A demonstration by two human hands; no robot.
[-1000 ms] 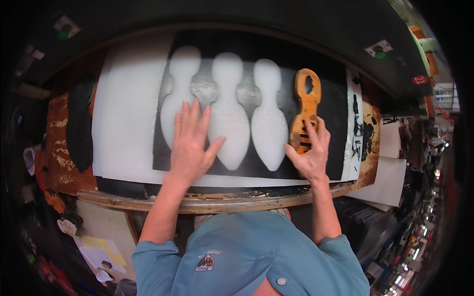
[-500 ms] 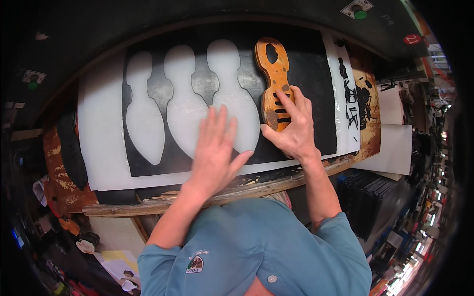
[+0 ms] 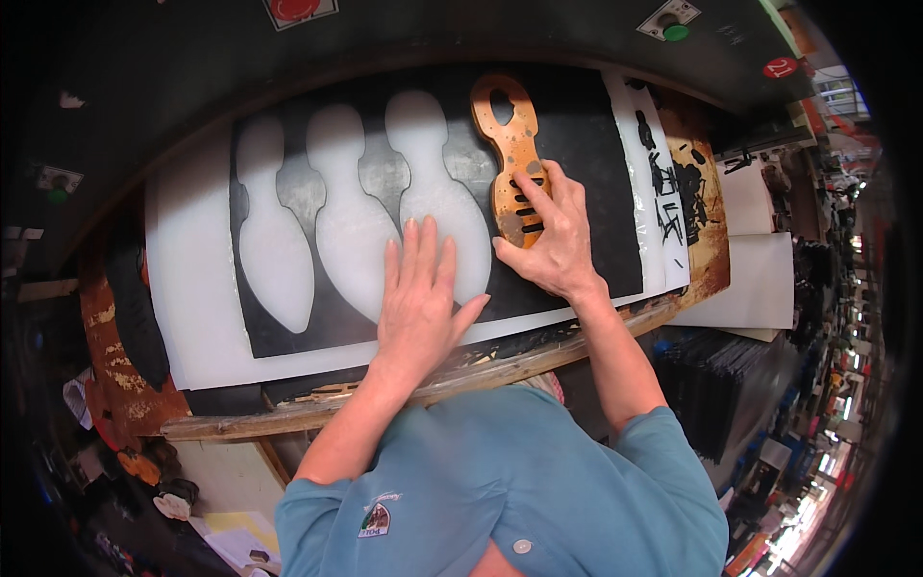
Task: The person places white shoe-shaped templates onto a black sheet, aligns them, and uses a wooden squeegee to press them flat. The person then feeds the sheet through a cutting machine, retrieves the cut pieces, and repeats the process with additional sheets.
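Note:
A black sheet lies on a white board on the workbench, with three pin-shaped holes cut out of it where the white shows through. My left hand presses flat on the sheet, fingers together, over the lower part of the rightmost cutout. My right hand holds down the lower end of an orange pin-shaped wooden template that lies on the uncut black area to the right of the cutouts. The template has a hole near its top and short slots near my fingers.
A wooden bench edge runs below the board. A white strip with black marks and a stained brown board lie to the right, with white sheets beyond. Dark stacked material and cluttered shelves fill the lower right.
The view has swung left, so the sheet sits further right in the picture. My left hand stays flat on the sheet; my right hand has slid down the template to its lower end.

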